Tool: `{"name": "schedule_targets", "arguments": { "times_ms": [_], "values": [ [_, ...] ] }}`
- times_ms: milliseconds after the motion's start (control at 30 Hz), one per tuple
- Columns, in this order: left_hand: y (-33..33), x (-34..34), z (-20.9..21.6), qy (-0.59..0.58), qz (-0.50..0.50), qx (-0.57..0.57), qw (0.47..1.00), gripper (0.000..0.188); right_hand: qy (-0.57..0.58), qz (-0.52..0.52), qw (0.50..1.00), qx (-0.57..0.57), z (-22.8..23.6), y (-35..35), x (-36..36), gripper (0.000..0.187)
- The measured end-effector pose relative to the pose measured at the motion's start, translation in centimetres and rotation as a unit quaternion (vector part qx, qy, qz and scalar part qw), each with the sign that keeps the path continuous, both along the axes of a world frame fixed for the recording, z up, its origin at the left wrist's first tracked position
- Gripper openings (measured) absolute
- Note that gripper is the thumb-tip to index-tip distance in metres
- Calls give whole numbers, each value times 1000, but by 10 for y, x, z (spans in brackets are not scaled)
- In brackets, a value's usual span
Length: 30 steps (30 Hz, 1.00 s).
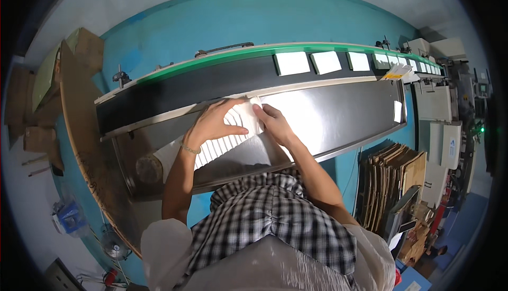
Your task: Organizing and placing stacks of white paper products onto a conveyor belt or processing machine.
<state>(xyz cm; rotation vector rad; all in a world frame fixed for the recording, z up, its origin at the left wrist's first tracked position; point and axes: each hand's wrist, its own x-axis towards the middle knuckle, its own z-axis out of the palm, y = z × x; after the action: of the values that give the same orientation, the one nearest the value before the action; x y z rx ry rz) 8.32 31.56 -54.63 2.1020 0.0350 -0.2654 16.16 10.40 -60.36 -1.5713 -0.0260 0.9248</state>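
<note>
Past the fingertips runs a long, matte black conveyor belt [180,87]; beneath them lies a shiny, raised-rimmed metal tray [349,105]. On it, the row of thin white packets [214,147], ridged like ribs, passes under the C-curved left hand [211,124], probably spanned against toppling; whether it grips, I can't tell. The right hand [275,125] grasps the row's right end, seemingly steadying it.

no txt legible, blue label [452,147] on white box [448,162], too sm to read
</note>
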Motion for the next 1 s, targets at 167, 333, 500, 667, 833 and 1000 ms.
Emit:
{"name": "schedule_targets", "arguments": {
  "times_ms": [167,333,500,667,833,1000],
  "values": [
    [8,-4,-15,13,-1,-19,1000,73,-45,-9,998,-41,11,10,29,31],
    [18,-10,-34,-8,2,-8,1000,72,-42,-80,993,69,-5,36,27,30],
    [28,-12,-31,1,9,0,1000,69,-12,-87,996,-2,-15,49,21,39],
    [34,-8,-35,7,-1,-8,1000,68,-82,-115,990,-24,-18,47,55,49],
    [43,-7,-79,-54,-32,25,998,84,-235,52,961,-137,-37,61,-11,57],
    [84,-25,-92,-12,-65,-11,998,96,-282,74,952,-91,-77,110,-39,48]
  ]
}}
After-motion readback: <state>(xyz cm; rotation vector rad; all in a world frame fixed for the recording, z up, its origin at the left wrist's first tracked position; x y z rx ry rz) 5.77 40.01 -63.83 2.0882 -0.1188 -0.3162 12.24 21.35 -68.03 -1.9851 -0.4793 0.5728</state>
